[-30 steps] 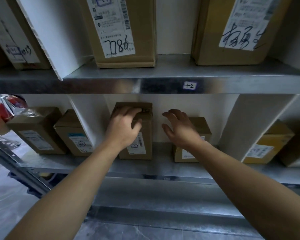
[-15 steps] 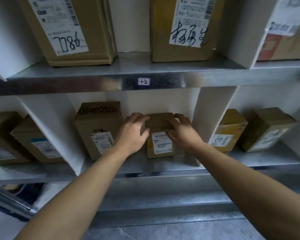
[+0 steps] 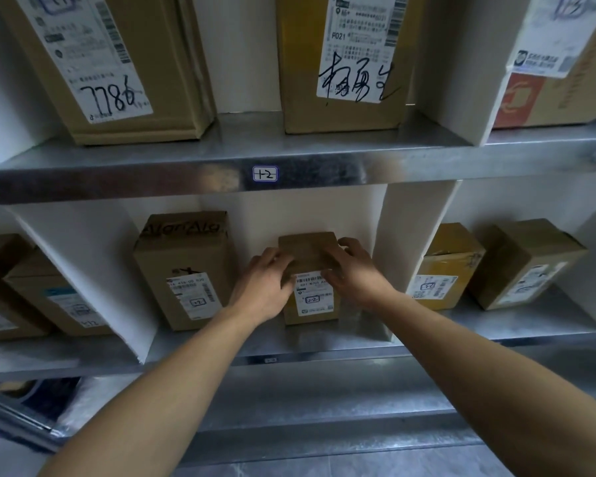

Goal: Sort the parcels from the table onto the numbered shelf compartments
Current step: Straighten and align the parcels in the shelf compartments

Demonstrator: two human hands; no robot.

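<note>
On the metal shelf (image 3: 358, 333), left hand (image 3: 263, 287) and right hand (image 3: 353, 273) clamp the small parcel (image 3: 310, 256); bare shelf lies right of the fingers, before the white divider (image 3: 406, 235).

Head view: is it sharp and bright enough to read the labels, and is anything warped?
Head view: dim; glare on the steel shelf edge around the "1-2" tag; wide-angle bowing tilts the white dividers; the small parcel between left hand and right hand has soft, barely legible print.
</note>
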